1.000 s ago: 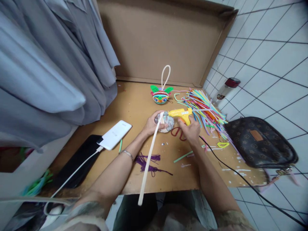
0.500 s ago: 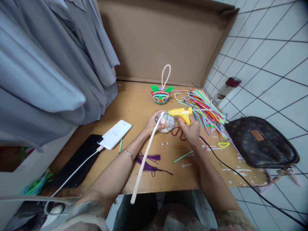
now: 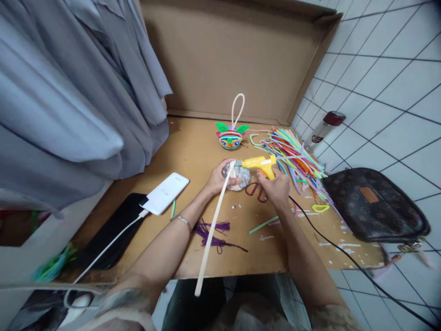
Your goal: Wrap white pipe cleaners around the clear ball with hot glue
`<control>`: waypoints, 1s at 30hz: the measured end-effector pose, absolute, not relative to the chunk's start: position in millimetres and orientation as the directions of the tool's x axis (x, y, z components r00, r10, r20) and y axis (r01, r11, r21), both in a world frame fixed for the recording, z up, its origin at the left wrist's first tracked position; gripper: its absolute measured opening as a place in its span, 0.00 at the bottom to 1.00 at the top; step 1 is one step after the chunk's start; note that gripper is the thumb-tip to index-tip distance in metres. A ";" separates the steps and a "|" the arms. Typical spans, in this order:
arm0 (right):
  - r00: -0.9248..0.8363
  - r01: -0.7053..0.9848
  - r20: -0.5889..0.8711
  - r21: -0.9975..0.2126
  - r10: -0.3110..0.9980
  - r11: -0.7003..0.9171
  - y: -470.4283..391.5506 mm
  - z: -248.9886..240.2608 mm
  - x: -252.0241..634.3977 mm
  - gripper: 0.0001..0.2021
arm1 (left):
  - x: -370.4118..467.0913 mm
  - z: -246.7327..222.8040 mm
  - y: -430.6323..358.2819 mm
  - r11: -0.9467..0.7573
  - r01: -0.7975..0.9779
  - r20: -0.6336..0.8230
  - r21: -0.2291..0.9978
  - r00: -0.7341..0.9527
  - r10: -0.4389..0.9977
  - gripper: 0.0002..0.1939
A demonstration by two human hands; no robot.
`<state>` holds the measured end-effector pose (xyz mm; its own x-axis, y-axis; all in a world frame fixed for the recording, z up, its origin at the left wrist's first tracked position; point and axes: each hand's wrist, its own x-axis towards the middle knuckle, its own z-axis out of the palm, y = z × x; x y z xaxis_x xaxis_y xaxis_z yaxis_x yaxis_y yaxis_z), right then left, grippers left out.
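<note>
You are holding a round, grey, speckled ball (image 3: pixel 243 175) above the middle of the wooden table (image 3: pixel 193 151), in front of your body. Your left hand (image 3: pixel 219 179) is grasping it from its left side, with the fingers curling around it. From the top of the ball, a long, flat, cream-coloured strip (image 3: pixel 214 223) is hanging down toward you, and its free end is reaching past the table's front edge. Your right hand (image 3: pixel 276 188) is gripping the handle of a yellow plastic glue gun (image 3: pixel 255 162). Its nozzle is pointing left, to the strip's upper end; whether it is touching, I cannot tell.

Just below the gun, a pair of dark red loops (image 3: pixel 254 185), looking like scissor handles, is lying on the wood. Behind the ball, a colourful animal-head ornament with green ears (image 3: pixel 230 139) is standing near a brown cardboard panel (image 3: pixel 223 59). A heap of thin, many-coloured strips (image 3: pixel 296 156) is lying to the right of it.

Nearer to you, purple thread tassels (image 3: pixel 213 240) are lying beside your left forearm. On the left, a white rectangular device (image 3: pixel 167 193) is partly covering a flat black object (image 3: pixel 110 234). On the right, a dark brown patterned bag (image 3: pixel 379 211) is resting, and a clear bottle with a red cap (image 3: pixel 324 131) is standing behind it.
</note>
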<state>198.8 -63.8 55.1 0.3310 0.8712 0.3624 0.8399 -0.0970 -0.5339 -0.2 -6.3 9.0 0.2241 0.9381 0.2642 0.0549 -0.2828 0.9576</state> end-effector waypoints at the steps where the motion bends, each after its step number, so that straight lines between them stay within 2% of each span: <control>1: 0.327 0.842 0.364 -0.531 0.872 -0.094 -64.3 55.8 198.8 0.20 | -0.3 9.1 -6.5 -0.284 0.052 0.265 0.958 0.228 0.937 0.44; 13: 0.317 0.813 0.374 -0.581 0.872 -0.046 -65.6 51.4 202.2 0.22 | -0.1 7.3 -5.4 -0.292 0.052 0.275 0.955 0.217 0.937 0.43; 30: 0.348 0.802 0.336 -0.591 0.875 -0.092 -66.9 54.3 200.1 0.22 | -0.5 11.1 -6.6 -0.294 0.040 0.278 0.955 0.227 0.933 0.43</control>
